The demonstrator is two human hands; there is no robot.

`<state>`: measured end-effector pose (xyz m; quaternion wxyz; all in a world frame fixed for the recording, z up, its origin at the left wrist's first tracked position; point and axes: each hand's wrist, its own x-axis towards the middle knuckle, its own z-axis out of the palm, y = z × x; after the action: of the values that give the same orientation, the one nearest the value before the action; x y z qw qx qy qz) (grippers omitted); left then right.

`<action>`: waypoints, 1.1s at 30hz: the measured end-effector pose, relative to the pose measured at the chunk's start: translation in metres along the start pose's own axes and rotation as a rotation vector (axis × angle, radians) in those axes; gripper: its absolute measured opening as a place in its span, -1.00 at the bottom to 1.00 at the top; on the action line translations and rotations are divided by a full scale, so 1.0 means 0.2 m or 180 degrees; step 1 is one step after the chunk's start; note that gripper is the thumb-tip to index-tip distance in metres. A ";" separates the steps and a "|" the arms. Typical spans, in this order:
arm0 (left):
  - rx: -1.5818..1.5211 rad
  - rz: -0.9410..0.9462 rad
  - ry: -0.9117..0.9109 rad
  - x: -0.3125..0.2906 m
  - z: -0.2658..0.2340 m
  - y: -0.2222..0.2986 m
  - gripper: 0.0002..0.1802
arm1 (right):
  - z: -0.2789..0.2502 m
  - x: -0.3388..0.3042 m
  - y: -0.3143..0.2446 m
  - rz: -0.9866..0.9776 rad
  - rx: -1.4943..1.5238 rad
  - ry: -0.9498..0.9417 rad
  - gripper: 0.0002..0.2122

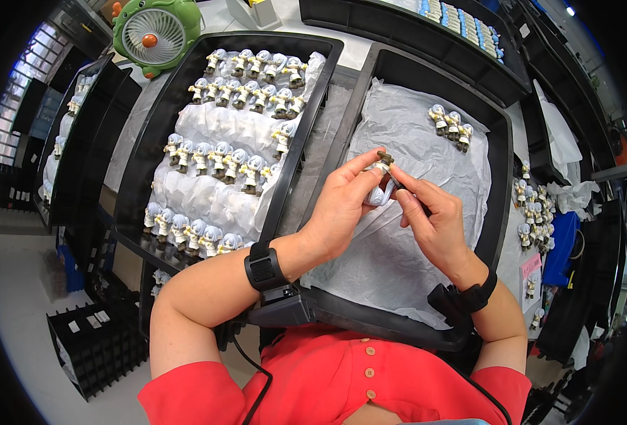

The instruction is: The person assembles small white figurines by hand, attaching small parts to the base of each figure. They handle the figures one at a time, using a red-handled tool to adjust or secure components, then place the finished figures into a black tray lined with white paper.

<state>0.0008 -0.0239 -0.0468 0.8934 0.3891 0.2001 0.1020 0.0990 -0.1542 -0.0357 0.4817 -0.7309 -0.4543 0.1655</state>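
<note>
My left hand (340, 209) is closed on a small figurine (378, 195) with pale hair and a white outfit. The figurine is held upside down, its brown boots up and its hair toward me. My right hand (435, 223) is closed in a pinch against the figurine's side, around a thin dark stick-like tool (424, 207) whose kind I cannot make out. Both hands are over a black tray (503, 177) lined with white paper (426, 262). A few matching figurines (451, 126) lie together near its far right corner.
At left, another black tray (331, 53) carries rows of similar figurines (221, 159) on white paper. A green fan (156, 35) stands beyond it. More figurines (534, 212) lie at right beside a blue container (562, 248). Another loaded tray (412, 49) is at the back.
</note>
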 end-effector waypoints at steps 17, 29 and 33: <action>0.0010 -0.0004 -0.0060 0.00 -0.01 0.00 -0.57 | 0.00 0.00 0.00 0.0048 0.0129 0.0004 -0.70; 0.0056 0.0018 -0.0027 0.00 0.00 0.00 -0.57 | 0.00 0.00 0.00 0.0004 0.0088 0.0012 -0.70; 0.0019 0.0045 -0.0042 0.00 0.00 0.00 -0.55 | 0.00 0.00 0.00 0.0080 0.0213 0.0010 -0.70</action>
<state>0.0010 -0.0234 -0.0468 0.8928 0.3939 0.1918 0.1051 0.0995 -0.1548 -0.0355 0.5045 -0.7202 -0.4385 0.1856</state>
